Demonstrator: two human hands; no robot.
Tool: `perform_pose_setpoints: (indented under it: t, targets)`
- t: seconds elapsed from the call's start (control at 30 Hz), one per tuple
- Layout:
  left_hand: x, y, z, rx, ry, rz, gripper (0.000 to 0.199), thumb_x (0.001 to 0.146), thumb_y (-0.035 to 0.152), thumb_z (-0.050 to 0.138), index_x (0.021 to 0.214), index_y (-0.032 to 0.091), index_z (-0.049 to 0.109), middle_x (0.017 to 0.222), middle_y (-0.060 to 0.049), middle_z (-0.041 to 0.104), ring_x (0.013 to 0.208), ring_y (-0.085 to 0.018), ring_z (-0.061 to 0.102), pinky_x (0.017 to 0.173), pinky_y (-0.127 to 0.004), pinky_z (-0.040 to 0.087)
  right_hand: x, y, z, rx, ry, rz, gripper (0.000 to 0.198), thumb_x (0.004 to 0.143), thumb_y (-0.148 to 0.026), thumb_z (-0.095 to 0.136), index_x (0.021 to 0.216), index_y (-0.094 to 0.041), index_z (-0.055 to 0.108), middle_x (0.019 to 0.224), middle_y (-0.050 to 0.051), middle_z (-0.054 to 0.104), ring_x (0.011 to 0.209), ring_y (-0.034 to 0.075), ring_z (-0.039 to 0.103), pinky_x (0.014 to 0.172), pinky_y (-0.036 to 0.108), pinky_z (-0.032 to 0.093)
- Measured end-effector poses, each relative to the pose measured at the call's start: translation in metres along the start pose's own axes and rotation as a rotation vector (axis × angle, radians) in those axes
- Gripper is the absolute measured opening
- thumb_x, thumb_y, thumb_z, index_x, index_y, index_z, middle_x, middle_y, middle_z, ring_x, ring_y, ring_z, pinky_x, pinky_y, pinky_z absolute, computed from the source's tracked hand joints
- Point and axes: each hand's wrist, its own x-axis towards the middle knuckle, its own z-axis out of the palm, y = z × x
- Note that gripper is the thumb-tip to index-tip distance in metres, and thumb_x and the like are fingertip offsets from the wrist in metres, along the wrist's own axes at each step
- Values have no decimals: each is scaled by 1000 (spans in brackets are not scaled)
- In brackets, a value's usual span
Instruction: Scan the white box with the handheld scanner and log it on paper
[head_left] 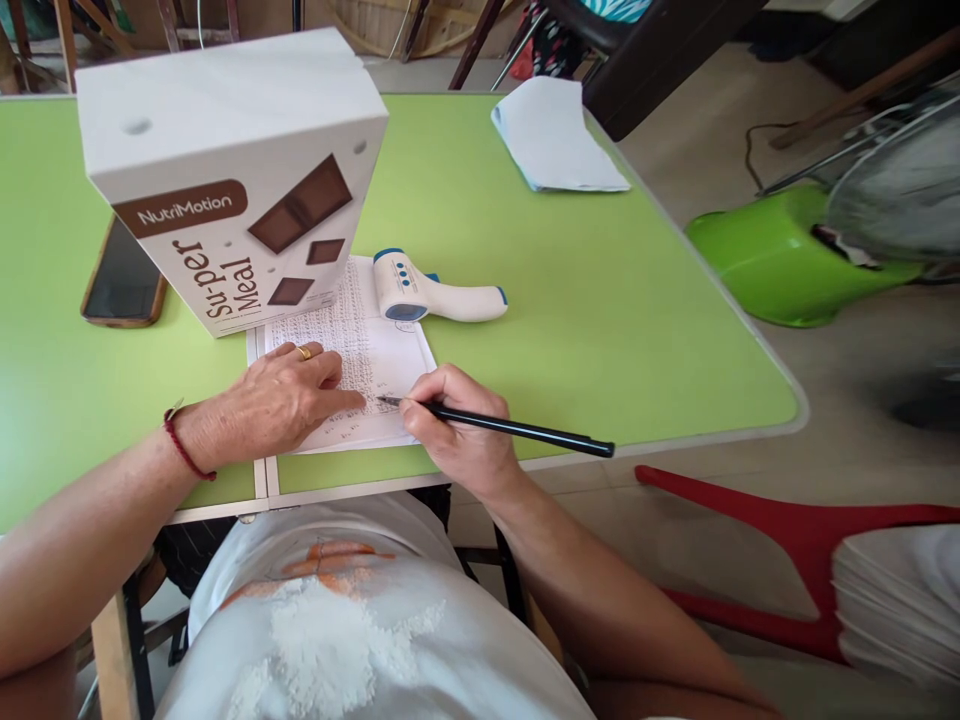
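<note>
A sheet of paper (390,360) covered in small handwritten lines lies on the green table. My right hand (461,425) grips a black pen (525,430), its tip touching or just above the lower part of the writing. Across the sheet's left side rests my left hand (289,395), holding nothing, with its index finger stretched toward the pen tip and the others bent. A white infrared thermometer (442,295) sits on the paper's top right portion. The tall white NutriMotion box (247,190) stands at the back, covering the sheet's upper left.
To the left of the box is a phone (126,275) in a brown case. Folded white paper (559,135) lies near the far right table edge (712,250). On the floor are a green stool or bucket (795,255) and a red chair (765,515) at right.
</note>
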Motion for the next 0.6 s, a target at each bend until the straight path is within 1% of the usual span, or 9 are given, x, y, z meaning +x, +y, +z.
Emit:
perform_pose_setpoints:
  t: [0.2,0.33,0.43,0.6]
  targets:
    - [1,1,-1,6,12,3,26,98,14,48,110,23,69,88,-7,56,65,-17,43,65,-30,40,0,1,-1,3,8,13,12,74,-24,57,66,-24,48,48,-7,50,42,10,45,43,23,40]
    - [0,1,0,4,15,2,25,98,14,49,109,23,70,88,-7,57,65,-17,43,65,-31,40,-1,1,-1,-18,22,21,12,73,-23,56,65,-24,47,48,-7,49,42,10,44,43,23,40]
    - [0,0,1,-6,38,11,25,97,12,50,108,22,70,88,-7,57,65,-17,43,65,-31,41,0,0,-1,-34,26,12,12,71,-22,56,64,-24,47,47,-8,48,41,9,43,42,22,39]
    - [0,1,0,1,45,12,24,97,12,51,108,22,70,88,-7,57,65,-17,43,65,-31,40,1,-1,0,5,4,-18,14,74,-21,57,63,-24,48,47,-8,48,40,8,43,42,21,38]
